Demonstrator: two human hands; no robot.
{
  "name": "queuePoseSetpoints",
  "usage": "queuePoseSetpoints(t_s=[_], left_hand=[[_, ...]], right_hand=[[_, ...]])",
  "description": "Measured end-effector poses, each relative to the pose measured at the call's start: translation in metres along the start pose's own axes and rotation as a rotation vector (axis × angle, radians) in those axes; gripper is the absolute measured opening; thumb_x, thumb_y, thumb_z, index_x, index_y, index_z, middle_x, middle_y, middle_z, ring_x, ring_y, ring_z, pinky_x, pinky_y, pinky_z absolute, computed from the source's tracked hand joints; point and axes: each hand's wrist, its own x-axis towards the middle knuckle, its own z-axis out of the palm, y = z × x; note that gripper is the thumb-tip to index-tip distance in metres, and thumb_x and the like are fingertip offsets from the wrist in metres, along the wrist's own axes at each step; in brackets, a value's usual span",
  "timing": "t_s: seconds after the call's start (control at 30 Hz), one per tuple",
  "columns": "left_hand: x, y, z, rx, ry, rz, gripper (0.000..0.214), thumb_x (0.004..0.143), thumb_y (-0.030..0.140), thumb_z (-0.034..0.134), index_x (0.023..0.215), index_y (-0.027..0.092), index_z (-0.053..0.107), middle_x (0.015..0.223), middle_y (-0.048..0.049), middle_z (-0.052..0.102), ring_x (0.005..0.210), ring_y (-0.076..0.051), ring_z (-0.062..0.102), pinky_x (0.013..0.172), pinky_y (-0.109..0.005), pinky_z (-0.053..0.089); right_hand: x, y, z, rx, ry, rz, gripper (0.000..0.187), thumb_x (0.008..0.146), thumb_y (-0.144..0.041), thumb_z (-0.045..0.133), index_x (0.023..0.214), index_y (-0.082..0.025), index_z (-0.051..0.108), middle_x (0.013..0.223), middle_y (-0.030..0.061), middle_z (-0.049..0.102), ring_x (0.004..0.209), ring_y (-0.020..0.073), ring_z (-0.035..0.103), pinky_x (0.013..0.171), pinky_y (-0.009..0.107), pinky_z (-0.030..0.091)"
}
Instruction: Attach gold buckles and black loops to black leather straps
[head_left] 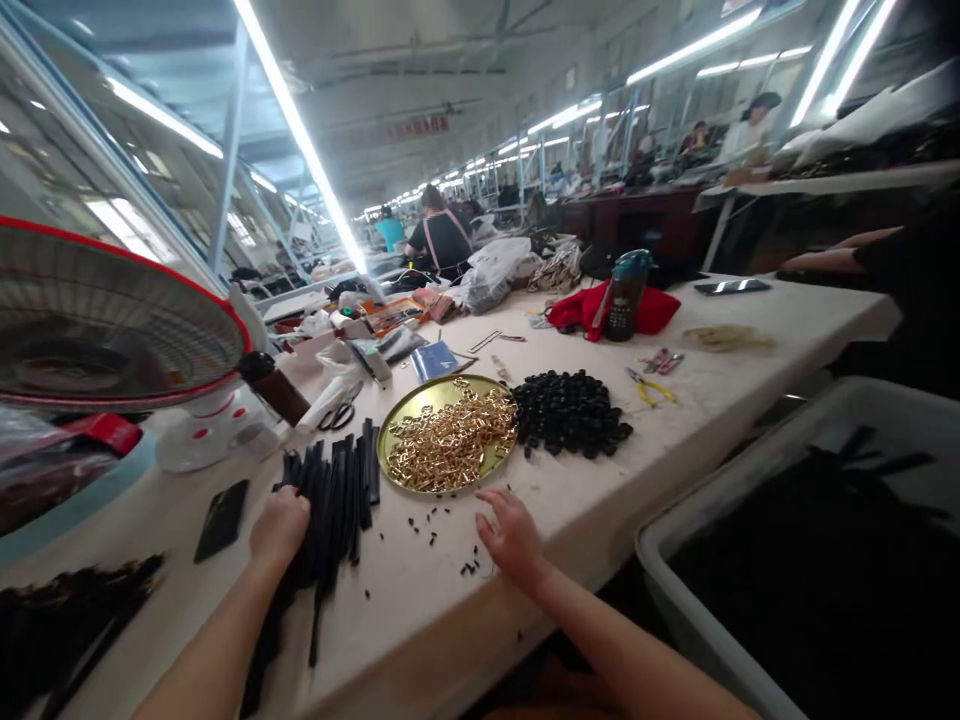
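Note:
My left hand (280,528) rests curled on a bundle of long black straps (337,490) lying on the worktable (525,520); its fingers are hidden beneath the knuckles. My right hand (510,535) lies on the table just in front of a round gold tray (390,440), fingers bent down among tiny black bits (431,525). The tray holds a heap of gold metal buckles (454,440). A pile of small black parts (570,412) sits right of the tray.
A red-rimmed desk fan (112,320) stands at left beside scissors (339,412) and a black phone (222,520). Yellow-handled pliers (651,385), a bottle (626,295) on red cloth lie farther back. A grey bin (810,560) stands at right. Another person's arm (832,258) reaches over the table.

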Motion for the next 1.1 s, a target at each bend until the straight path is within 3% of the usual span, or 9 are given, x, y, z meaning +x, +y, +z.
queuePoseSetpoints(t_s=[0.07, 0.13, 0.27, 0.4, 0.57, 0.7, 0.83, 0.97, 1.1], left_hand=[[-0.011, 0.009, -0.007, -0.147, 0.012, -0.026, 0.037, 0.077, 0.02, 0.036, 0.11, 0.007, 0.047, 0.096, -0.0171, 0.06, 0.087, -0.026, 0.06, 0.071, -0.034, 0.047], [-0.036, 0.028, -0.012, -0.509, -0.097, -0.018, 0.043, 0.073, 0.017, 0.038, 0.115, 0.012, 0.04, 0.092, -0.0097, 0.06, 0.072, -0.018, 0.061, 0.06, -0.027, 0.047], [-0.114, 0.09, -0.016, -1.172, -0.614, 0.025, 0.03, 0.071, 0.017, 0.042, 0.1, 0.015, 0.046, 0.075, 0.0002, 0.054, 0.048, -0.007, 0.047, 0.043, -0.018, 0.037], [-0.168, 0.146, -0.011, -1.445, -0.947, -0.139, 0.022, 0.072, 0.025, 0.049, 0.092, 0.014, 0.05, 0.064, 0.0032, 0.051, 0.039, -0.002, 0.039, 0.037, -0.014, 0.027], [-0.18, 0.172, -0.012, -1.628, -1.163, -0.281, 0.024, 0.069, 0.013, 0.049, 0.093, 0.011, 0.051, 0.074, -0.0032, 0.059, 0.048, -0.005, 0.051, 0.039, -0.014, 0.035], [-0.179, 0.17, -0.021, -1.763, -1.273, -0.394, 0.029, 0.068, 0.007, 0.048, 0.096, 0.009, 0.056, 0.088, -0.0086, 0.062, 0.062, -0.008, 0.058, 0.047, -0.015, 0.044], [-0.179, 0.166, -0.02, -1.883, -1.37, -0.46, 0.029, 0.068, 0.006, 0.049, 0.095, 0.007, 0.058, 0.095, -0.0097, 0.062, 0.067, -0.009, 0.06, 0.049, -0.015, 0.047], [-0.18, 0.162, -0.017, -1.952, -1.434, -0.451, 0.028, 0.069, 0.007, 0.049, 0.096, 0.008, 0.058, 0.095, -0.0093, 0.062, 0.068, -0.009, 0.06, 0.051, -0.015, 0.047], [-0.181, 0.158, -0.017, -1.898, -1.422, -0.435, 0.027, 0.07, 0.011, 0.051, 0.095, 0.01, 0.059, 0.096, -0.0105, 0.063, 0.069, -0.01, 0.061, 0.053, -0.016, 0.046]], right_hand=[[0.003, 0.008, -0.009, 0.062, 0.046, 0.015, 0.027, 0.078, -0.017, 0.045, 0.104, -0.018, 0.053, 0.097, 0.0075, 0.059, 0.09, 0.0189, 0.054, 0.081, 0.033, 0.044], [0.012, 0.02, -0.026, 0.007, 0.051, 0.019, 0.026, 0.08, -0.016, 0.042, 0.103, -0.018, 0.053, 0.094, 0.0069, 0.058, 0.084, 0.0172, 0.055, 0.077, 0.03, 0.045], [0.042, 0.051, -0.069, -0.354, 0.038, 0.045, 0.022, 0.082, -0.018, 0.04, 0.098, -0.016, 0.055, 0.089, 0.0075, 0.058, 0.077, 0.0169, 0.056, 0.072, 0.028, 0.044], [0.074, 0.072, -0.095, -0.515, -0.031, 0.038, 0.021, 0.084, -0.019, 0.041, 0.094, -0.015, 0.059, 0.089, 0.0091, 0.059, 0.081, 0.019, 0.055, 0.073, 0.03, 0.04], [0.091, 0.077, -0.083, -0.7, -0.196, -0.01, 0.013, 0.08, -0.022, 0.052, 0.078, -0.014, 0.062, 0.08, 0.0105, 0.059, 0.076, 0.0205, 0.054, 0.066, 0.031, 0.034], [0.096, 0.078, -0.07, -0.79, -0.289, -0.024, 0.014, 0.08, -0.018, 0.05, 0.076, -0.009, 0.06, 0.081, 0.0162, 0.058, 0.079, 0.0243, 0.053, 0.066, 0.034, 0.03], [0.096, 0.078, -0.074, -0.887, -0.355, -0.077, 0.015, 0.081, -0.018, 0.047, 0.08, -0.008, 0.057, 0.083, 0.0182, 0.058, 0.081, 0.0262, 0.053, 0.066, 0.036, 0.031], [0.08, 0.062, -0.084, -0.628, -0.316, 0.036, 0.014, 0.078, -0.022, 0.052, 0.086, -0.011, 0.057, 0.081, 0.0117, 0.06, 0.075, 0.0218, 0.053, 0.068, 0.035, 0.035], [0.043, 0.031, -0.082, 0.129, -0.347, 0.414, 0.035, 0.073, -0.036, 0.06, 0.103, -0.019, 0.055, 0.083, 0.0036, 0.06, 0.07, 0.0158, 0.053, 0.066, 0.03, 0.041]])
